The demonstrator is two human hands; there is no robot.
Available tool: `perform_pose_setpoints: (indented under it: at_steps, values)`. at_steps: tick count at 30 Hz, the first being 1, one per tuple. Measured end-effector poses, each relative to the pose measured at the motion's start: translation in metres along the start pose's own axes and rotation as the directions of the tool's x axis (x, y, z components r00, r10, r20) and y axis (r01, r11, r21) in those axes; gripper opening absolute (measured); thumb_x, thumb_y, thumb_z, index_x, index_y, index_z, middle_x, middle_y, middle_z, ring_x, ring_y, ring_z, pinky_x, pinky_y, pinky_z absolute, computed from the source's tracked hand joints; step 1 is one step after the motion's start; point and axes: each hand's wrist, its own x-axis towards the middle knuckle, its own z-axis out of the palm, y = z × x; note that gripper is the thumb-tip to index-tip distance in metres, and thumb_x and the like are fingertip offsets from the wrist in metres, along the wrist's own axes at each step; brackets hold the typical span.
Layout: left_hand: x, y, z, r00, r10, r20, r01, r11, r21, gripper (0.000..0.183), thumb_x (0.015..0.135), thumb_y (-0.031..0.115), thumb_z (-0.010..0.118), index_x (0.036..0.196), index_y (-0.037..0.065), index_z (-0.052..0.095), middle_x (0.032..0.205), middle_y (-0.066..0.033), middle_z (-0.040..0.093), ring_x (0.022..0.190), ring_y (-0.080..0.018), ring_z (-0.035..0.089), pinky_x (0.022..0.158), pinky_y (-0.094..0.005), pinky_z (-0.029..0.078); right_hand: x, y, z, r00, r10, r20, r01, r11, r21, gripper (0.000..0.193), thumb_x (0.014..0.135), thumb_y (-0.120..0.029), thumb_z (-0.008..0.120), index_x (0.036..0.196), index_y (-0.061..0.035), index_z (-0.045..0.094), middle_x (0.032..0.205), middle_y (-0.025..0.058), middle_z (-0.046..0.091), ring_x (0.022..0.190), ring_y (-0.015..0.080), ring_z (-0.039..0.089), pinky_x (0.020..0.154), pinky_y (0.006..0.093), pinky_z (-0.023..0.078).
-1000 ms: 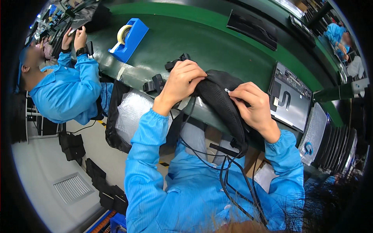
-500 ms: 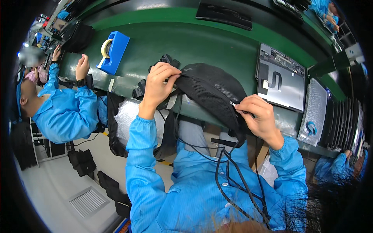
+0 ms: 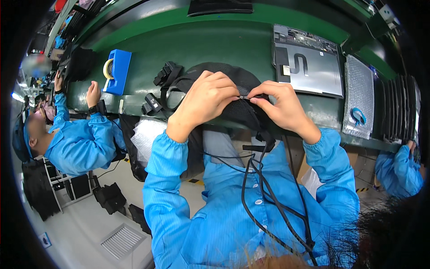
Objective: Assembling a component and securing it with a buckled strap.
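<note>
A black mesh bag with a zip lies at the front edge of the green workbench, partly covered by my hands. My left hand is closed, thumb and fingers pinching the zip edge. Close against its fingertips, my right hand pinches the small metal zip pull. Black straps and cables hang from the bag side across my blue jacket. Left of the bag, black buckle-like strap parts rest on the bench.
A blue tape dispenser stands on the left of the bench. An opened laptop-like device lies to the right, beside bubble wrap and a row of black panels. A co-worker in blue sits on the left.
My right hand has moved left along the zip with the pull. My left hand has come right and lower, so the two hands now meet. The view has shifted slightly.
</note>
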Motion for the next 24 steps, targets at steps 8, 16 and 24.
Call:
perform_pose_setpoints:
  at_steps: [8,16,24]
  values:
    - [0.0,0.003,0.006,0.998,0.049,-0.038,-0.048,0.998,0.031,0.015,0.074,0.004,0.08,0.087,0.006,0.071,0.091,-0.0025,0.071,0.092,-0.0233,0.067,0.08,-0.0369,0.048,-0.033,0.008,-0.005,0.996,-0.088,-0.033,0.085,0.994,-0.065,0.017,0.08,0.005,0.073,0.097,0.0002,0.075,0.091,0.0139,0.073,0.084,0.0292,0.069,0.074,0.0363,0.054]
    - [0.001,0.004,0.011,0.992,0.095,-0.086,-0.091,0.994,0.052,0.017,0.072,0.003,0.081,0.087,0.006,0.073,0.089,-0.0028,0.071,0.089,-0.0232,0.068,0.08,-0.0376,0.05,-0.064,0.019,-0.009,0.993,-0.094,-0.067,0.088,0.993,-0.077,0.018,0.079,0.005,0.071,0.096,0.0003,0.073,0.087,0.0138,0.071,0.083,0.0321,0.067,0.073,0.0403,0.053]
    - [0.0,0.002,0.012,0.99,0.067,-0.128,-0.055,0.994,0.095,0.016,0.072,0.003,0.081,0.087,0.007,0.074,0.088,-0.0044,0.072,0.087,-0.0245,0.068,0.082,-0.037,0.051,-0.096,0.033,-0.007,0.993,-0.044,-0.108,0.039,0.998,-0.052,0.018,0.079,0.007,0.07,0.095,0.0005,0.073,0.086,0.0138,0.07,0.082,0.031,0.067,0.072,0.0393,0.053]
